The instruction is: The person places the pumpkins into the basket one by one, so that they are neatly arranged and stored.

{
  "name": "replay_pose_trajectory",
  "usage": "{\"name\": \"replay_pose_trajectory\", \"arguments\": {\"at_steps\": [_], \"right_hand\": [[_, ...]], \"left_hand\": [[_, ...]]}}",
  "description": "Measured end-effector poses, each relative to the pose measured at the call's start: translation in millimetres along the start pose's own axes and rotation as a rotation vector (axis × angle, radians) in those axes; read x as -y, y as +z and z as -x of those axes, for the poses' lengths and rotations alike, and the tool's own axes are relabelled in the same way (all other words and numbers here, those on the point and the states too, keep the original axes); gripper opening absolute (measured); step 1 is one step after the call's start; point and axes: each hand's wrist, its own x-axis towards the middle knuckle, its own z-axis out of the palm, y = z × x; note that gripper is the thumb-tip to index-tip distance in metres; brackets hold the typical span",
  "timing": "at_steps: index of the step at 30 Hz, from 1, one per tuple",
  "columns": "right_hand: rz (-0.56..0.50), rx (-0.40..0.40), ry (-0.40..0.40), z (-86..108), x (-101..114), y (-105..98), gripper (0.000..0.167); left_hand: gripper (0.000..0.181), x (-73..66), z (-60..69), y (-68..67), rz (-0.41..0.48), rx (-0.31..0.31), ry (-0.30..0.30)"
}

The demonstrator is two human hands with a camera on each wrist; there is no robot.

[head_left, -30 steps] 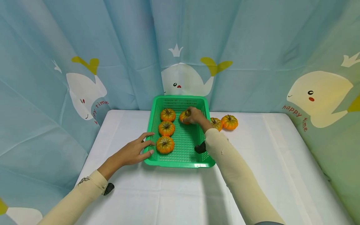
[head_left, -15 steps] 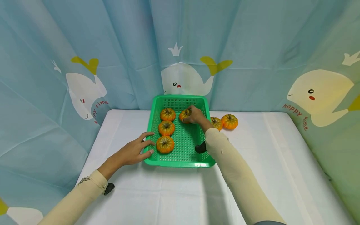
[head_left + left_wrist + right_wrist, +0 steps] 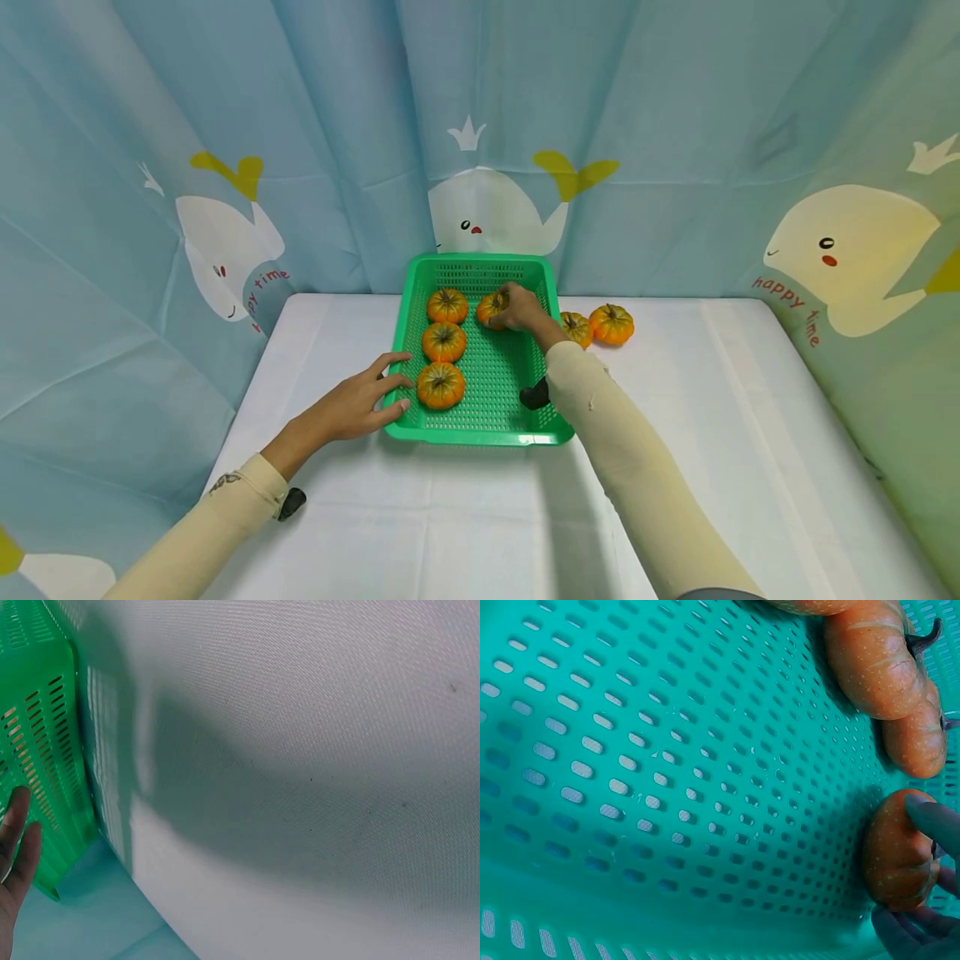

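My right hand [image 3: 521, 310] reaches into a green plastic basket [image 3: 495, 437] and grips a small orange pumpkin [image 3: 491, 310] near the back. In the right wrist view, thumb and fingers lie on opposite sides of that pumpkin [image 3: 897, 855], which sits on the perforated floor. Three more pumpkins stand in a column along the basket's left side: a back one [image 3: 447, 306], a middle one [image 3: 444, 342] and a front one [image 3: 440, 386]. My left hand [image 3: 362, 402] rests on the basket's left rim with its fingers spread. The left wrist view shows its fingertips against the slotted wall [image 3: 52, 750].
Two pumpkins lie on the white-covered table just right of the basket: one [image 3: 576, 329] partly hidden by the right arm, the other [image 3: 612, 325] beside it. A pale blue curtain [image 3: 360, 150] with printed whales hangs behind the table [image 3: 360, 533] and along its sides.
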Motion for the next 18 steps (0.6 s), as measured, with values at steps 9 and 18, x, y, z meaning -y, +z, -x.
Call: {"name": "replay_pose_trajectory", "arguments": {"at_steps": [9,18], "right_hand": [[0.006,-0.001,0.002,3.1,1.9,-0.9,0.074],[0.01,-0.005,-0.003,4.1,4.4,-1.5,0.072]], "left_hand": [[0.035,0.1,0.2,0.6,0.005,0.0,-0.002],[0.034,-1.0,0.7,-0.7,0.003,0.004,-0.011]]}}
